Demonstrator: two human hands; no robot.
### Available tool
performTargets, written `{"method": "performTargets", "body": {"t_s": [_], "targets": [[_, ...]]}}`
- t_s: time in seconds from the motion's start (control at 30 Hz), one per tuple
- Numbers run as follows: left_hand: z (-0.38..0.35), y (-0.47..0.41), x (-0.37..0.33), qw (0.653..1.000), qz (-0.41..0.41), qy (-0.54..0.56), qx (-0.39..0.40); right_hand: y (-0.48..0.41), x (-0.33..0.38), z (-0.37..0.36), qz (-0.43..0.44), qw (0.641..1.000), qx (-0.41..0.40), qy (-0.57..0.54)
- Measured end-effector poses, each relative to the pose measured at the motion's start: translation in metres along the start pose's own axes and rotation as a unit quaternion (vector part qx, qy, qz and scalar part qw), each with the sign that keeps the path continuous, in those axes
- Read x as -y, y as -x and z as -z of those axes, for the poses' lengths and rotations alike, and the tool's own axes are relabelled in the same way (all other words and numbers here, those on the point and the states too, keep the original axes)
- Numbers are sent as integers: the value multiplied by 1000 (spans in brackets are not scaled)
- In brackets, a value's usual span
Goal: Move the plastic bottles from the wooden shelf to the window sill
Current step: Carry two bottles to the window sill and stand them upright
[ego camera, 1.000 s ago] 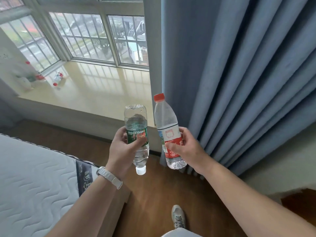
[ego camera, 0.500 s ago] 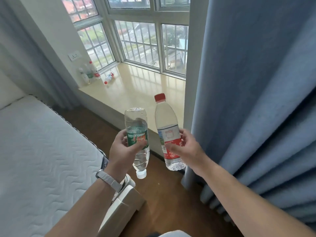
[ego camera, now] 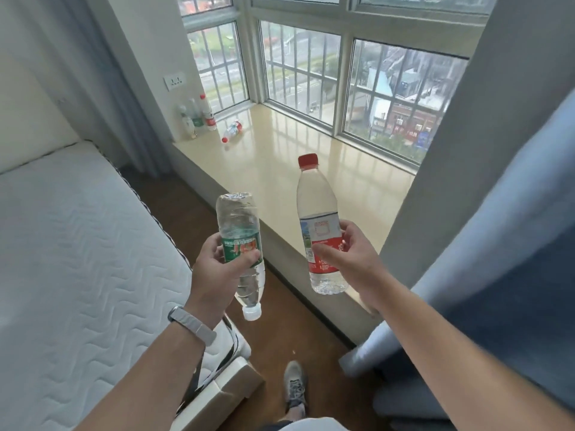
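My left hand [ego camera: 217, 269] grips a clear bottle with a green label [ego camera: 241, 244], held upside down with its white cap pointing at the floor. My right hand [ego camera: 348, 259] grips a clear bottle with a red label and red cap [ego camera: 317, 219], upright. Both bottles hang just before the near edge of the cream window sill [ego camera: 280, 169]. At the sill's far left corner stand three bottles [ego camera: 199, 118], and another bottle [ego camera: 232, 131] lies on its side beside them. The wooden shelf is out of view.
A white mattress [ego camera: 77, 259] fills the left side, with its corner near my left forearm. A blue-grey curtain [ego camera: 497, 213] hangs at the right beside the sill. Brown wood floor [ego camera: 280, 321] runs between bed and sill, with my shoe [ego camera: 294, 387] on it.
The view has swung left and closer to the sill, so more of the sill and mattress show. Both hands still hold their bottles, now spread a little further apart.
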State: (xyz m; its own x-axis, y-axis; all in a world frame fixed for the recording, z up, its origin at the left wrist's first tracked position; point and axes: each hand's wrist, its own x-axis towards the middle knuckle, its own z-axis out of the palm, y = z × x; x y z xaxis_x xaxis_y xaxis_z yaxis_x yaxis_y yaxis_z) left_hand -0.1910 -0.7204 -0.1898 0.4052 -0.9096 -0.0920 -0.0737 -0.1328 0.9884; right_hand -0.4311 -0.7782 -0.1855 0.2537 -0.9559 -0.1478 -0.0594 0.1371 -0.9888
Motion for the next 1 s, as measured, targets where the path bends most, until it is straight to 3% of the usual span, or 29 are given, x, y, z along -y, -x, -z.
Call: {"method": "performTargets", "body": {"t_s": [0.43,1.0], "targets": [[24,-180,-10,998,16,41,-35,-178,58,-63,11,998,8,67],[78,-329,14,990,42,27,-129,-344,52,-138,-17,985,96,139]]}}
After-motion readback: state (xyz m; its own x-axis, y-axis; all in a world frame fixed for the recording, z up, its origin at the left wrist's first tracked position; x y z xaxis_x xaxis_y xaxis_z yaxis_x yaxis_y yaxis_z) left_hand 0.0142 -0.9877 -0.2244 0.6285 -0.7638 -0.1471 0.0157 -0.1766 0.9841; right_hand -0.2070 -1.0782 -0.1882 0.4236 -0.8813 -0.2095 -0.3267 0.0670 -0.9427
